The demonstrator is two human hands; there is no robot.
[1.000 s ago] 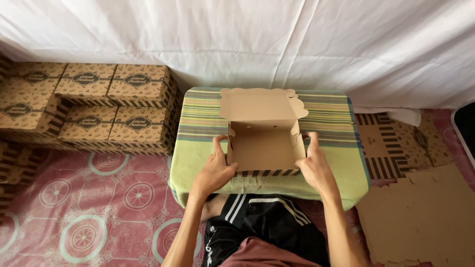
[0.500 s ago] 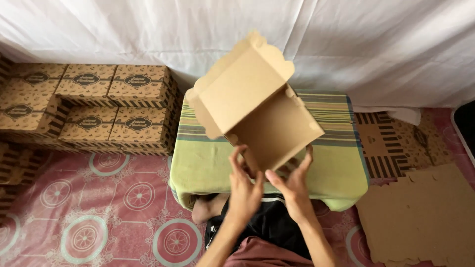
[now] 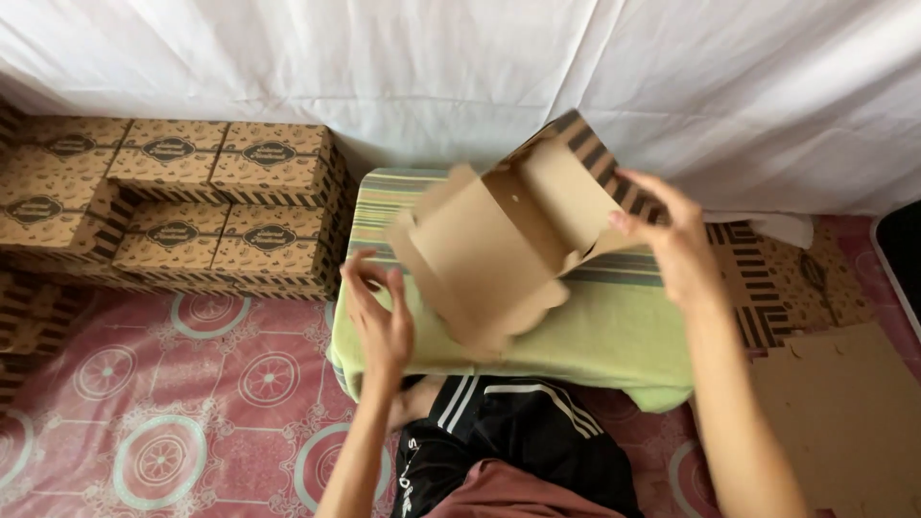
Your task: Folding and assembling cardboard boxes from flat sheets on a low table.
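A brown cardboard box (image 3: 508, 240) with a scalloped lid hangs tilted in the air above the low table, its open inside turned toward me and its black-striped outside at the upper right. My right hand (image 3: 672, 245) grips the box by that striped side wall. My left hand (image 3: 379, 312) is at the lower left with its fingers spread, just beside the hanging lid flap; I cannot tell whether it touches the flap. The table is covered with a green striped cloth (image 3: 624, 331).
Several closed printed boxes (image 3: 192, 201) are stacked on the left against the white sheet (image 3: 384, 67). Flat cardboard blanks (image 3: 844, 412) and a striped unfolded blank (image 3: 758, 288) lie on the right. A pink patterned mat (image 3: 192, 412) covers the floor.
The box has gone from resting on the table to lifted and turned over in the air. My right hand moved up to its striped side; my left hand came off and dropped left.
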